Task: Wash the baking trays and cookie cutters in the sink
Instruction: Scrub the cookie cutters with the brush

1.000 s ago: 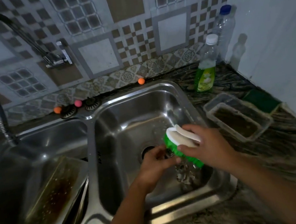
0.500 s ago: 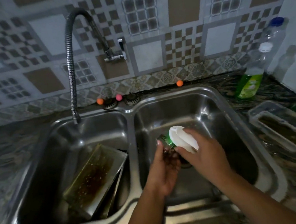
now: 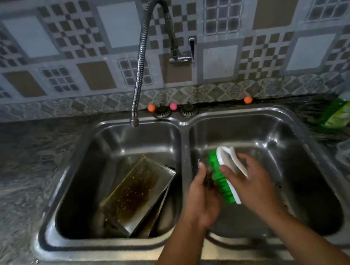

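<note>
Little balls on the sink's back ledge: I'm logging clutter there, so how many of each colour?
Orange balls: 2
Pink ball: 1
Total: 3

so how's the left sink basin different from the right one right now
The left basin holds stained baking trays leaning on its right wall, and the faucet spout hangs over its back edge. The right basin shows no trays; over it the right hand holds a green scrub brush against a small item in the left hand. Both are stainless steel.
</note>
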